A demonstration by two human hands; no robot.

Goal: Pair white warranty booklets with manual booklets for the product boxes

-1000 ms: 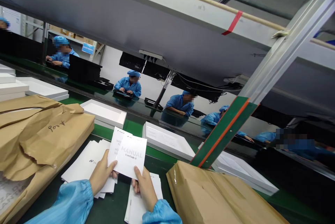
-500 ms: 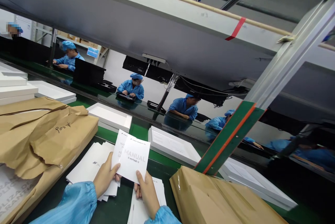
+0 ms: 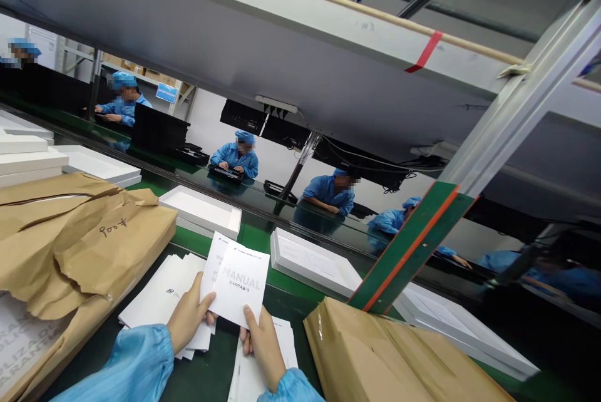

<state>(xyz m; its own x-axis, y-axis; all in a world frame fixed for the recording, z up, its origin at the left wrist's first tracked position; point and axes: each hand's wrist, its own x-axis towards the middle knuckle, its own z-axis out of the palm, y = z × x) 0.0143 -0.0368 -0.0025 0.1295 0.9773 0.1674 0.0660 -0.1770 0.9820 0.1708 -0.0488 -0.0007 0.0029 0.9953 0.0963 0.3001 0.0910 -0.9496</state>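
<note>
Both my hands hold up a white booklet printed "MANUAL", with a second white card fanned out behind it to the left. My left hand pinches the papers at their lower left edge, thumb on top. My right hand grips the manual's bottom edge between thumb and fingers. Both arms wear light blue sleeves. Under the left hand lies a stack of white leaflets; another stack of white booklets lies beneath the right hand.
A torn brown paper parcel sits at the left and another brown parcel at the right. White trays lie on the green conveyor. Several people in blue work across the line. A green-and-orange post slants at the right.
The papers and both hands keep their grip. The white trays on the conveyor have shifted slightly to the right, and the view moved a little.
</note>
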